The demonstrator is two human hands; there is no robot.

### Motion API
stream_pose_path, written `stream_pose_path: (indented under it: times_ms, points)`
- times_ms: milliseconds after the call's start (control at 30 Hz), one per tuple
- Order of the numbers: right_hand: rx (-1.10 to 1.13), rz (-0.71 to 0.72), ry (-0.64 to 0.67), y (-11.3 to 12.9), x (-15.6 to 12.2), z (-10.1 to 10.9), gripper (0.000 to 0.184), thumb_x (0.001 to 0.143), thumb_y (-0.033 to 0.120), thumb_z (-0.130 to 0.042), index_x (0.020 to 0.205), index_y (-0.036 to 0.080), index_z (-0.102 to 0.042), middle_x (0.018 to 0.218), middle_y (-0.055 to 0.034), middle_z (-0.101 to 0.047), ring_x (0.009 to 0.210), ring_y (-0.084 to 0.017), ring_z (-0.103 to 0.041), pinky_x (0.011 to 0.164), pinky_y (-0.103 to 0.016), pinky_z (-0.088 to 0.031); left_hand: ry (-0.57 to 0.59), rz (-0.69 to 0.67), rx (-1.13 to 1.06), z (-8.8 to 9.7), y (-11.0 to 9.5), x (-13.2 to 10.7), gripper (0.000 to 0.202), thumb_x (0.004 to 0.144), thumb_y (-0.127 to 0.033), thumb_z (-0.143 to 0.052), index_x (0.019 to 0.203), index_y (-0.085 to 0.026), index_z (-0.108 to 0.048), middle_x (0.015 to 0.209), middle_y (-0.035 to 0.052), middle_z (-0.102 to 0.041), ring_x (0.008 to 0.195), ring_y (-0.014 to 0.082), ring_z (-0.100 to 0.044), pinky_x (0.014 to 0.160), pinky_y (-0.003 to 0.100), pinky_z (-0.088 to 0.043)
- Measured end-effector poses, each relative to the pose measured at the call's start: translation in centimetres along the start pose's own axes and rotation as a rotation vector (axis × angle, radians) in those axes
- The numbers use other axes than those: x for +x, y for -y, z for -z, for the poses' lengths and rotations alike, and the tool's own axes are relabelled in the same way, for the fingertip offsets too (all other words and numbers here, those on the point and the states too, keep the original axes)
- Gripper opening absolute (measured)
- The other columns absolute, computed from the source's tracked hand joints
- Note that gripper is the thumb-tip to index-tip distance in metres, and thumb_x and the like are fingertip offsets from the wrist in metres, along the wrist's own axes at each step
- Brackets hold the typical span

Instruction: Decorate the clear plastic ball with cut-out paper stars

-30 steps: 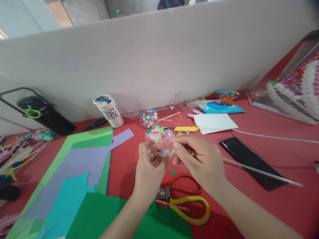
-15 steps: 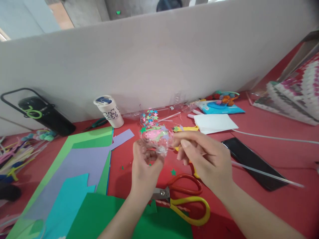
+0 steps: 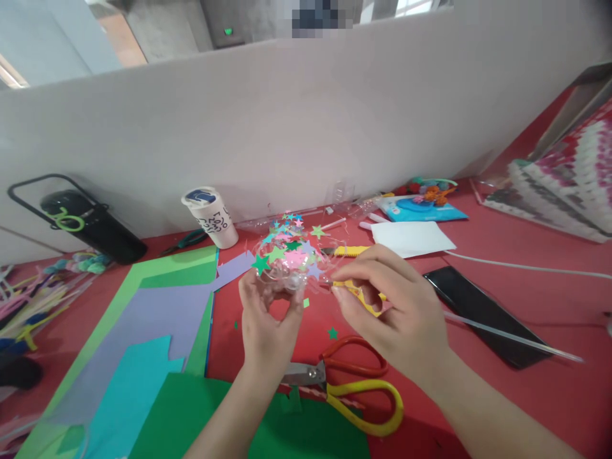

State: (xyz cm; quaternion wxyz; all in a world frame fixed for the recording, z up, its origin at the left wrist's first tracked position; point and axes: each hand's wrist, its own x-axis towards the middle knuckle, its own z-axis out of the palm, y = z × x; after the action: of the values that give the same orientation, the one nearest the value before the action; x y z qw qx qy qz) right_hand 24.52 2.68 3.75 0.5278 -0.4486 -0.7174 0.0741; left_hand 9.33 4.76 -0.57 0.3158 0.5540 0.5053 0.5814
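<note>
A clear plastic ball (image 3: 287,261) filled with small coloured paper stars is held up over the red table (image 3: 526,242). My left hand (image 3: 265,319) grips it from below, fingers curled around its neck. My right hand (image 3: 387,306) is at its right side, thumb and forefinger pinched together on its edge. A yellow utility knife (image 3: 351,252) lies on the table just behind my right hand.
Scissors (image 3: 354,382) with red and yellow handles lie under my wrists. Coloured paper sheets (image 3: 143,331) cover the left. A paper cup (image 3: 210,217), black phone (image 3: 478,306), white paper (image 3: 411,237), clear tube (image 3: 516,338) and a black case (image 3: 81,220) stand around. A grey partition (image 3: 306,127) closes the back.
Both hands have lifted the star-filled ball up and a little left. My right hand has shifted from its top to its right edge.
</note>
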Motion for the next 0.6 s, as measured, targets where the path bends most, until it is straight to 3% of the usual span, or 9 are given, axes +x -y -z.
stream_pose_path:
  times_ms: [133, 233, 367, 500, 600]
  points:
    - [-0.043, -0.058, 0.066, 0.1, -0.1, -0.7, 0.007, 0.079, 0.013, -0.059, 0.082, 0.018, -0.061, 0.077, -0.0013, -0.056, 0.064, -0.013, -0.053, 0.052, -0.025, -0.042, -0.013, -0.041, 0.069, 0.1, 0.4, 0.0, 0.042, 0.074, -0.021, -0.067, 0.104, -0.025, -0.038, 0.08, -0.0024, -0.061, 0.072, 0.0148, -0.063, 0.073, 0.032, -0.05]
    - [0.079, -0.161, 0.078, 0.4, 0.2, -0.5, 0.014, 0.078, 0.007, -0.055, 0.077, 0.02, -0.06, 0.075, 0.0003, -0.056, 0.058, -0.01, -0.051, 0.046, -0.021, -0.041, -0.005, -0.045, 0.097, 0.1, 0.5, 0.0, 0.043, 0.074, -0.02, -0.066, 0.106, -0.025, -0.038, 0.078, -0.0031, -0.06, 0.071, 0.0151, -0.063, 0.074, 0.032, -0.05]
    - [0.246, -0.265, 0.144, 0.8, 0.8, 0.5, 0.015, 0.077, 0.007, -0.057, 0.076, 0.021, -0.06, 0.076, 0.0005, -0.062, 0.062, -0.011, -0.058, 0.05, -0.019, -0.047, 0.032, -0.007, 0.074, 0.2, 0.3, 0.1, 0.04, 0.074, -0.02, -0.065, 0.104, -0.025, -0.039, 0.08, -0.0028, -0.06, 0.072, 0.0141, -0.063, 0.073, 0.031, -0.05]
    - [0.228, -0.286, 0.208, 0.7, 1.2, 1.5, 0.015, 0.078, 0.007, -0.057, 0.073, 0.021, -0.059, 0.069, 0.0027, -0.064, 0.059, -0.01, -0.062, 0.051, -0.018, -0.048, 0.061, 0.029, 0.032, 0.1, -0.4, 0.4, 0.039, 0.072, -0.017, -0.065, 0.102, -0.025, -0.041, 0.088, -0.002, -0.058, 0.069, 0.011, -0.061, 0.069, 0.027, -0.05]
    - [0.106, -0.215, 0.232, 0.4, 1.2, 1.9, 0.016, 0.078, 0.006, -0.058, 0.072, 0.021, -0.059, 0.069, 0.003, -0.063, 0.058, -0.01, -0.06, 0.051, -0.019, -0.047, 0.059, 0.048, 0.009, 0.2, -0.9, 0.6, 0.038, 0.07, -0.017, -0.065, 0.099, -0.024, -0.042, 0.087, -0.0024, -0.057, 0.067, 0.0103, -0.06, 0.066, 0.026, -0.049]
